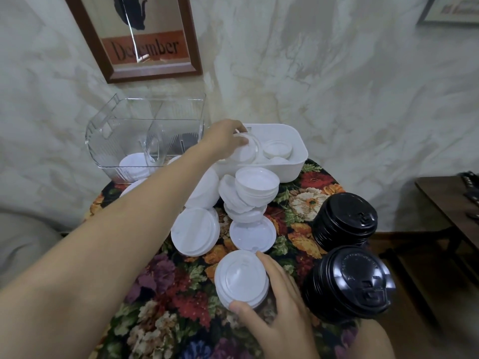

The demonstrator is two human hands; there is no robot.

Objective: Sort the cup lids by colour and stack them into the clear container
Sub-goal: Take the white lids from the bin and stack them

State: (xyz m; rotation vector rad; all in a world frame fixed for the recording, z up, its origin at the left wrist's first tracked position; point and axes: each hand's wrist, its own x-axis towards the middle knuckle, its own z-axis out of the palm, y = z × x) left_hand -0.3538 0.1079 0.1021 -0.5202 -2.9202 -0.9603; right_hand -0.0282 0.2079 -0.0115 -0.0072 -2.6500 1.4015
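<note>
Round surface under a floral cloth, lower centre. Clear plastic rectangular container stands at upper left, its long axis running across the frame, touching or just beside the white plastic tub at upper centre. Two stacks of black plastic cup lids stand at right.

A loose heap of white plastic cup lids lies at centre. A flat stack of white lids sits low in the container's left part.

Left hand is at the tub's left end, fingers curled round a single white lid. The container lies directly left of it, so this is the nearer hand. Right hand, lower centre, clasps a short stack of white lids.

The left forearm hides the container's right front corner. The dark shapes behind its wall cannot be identified.
</note>
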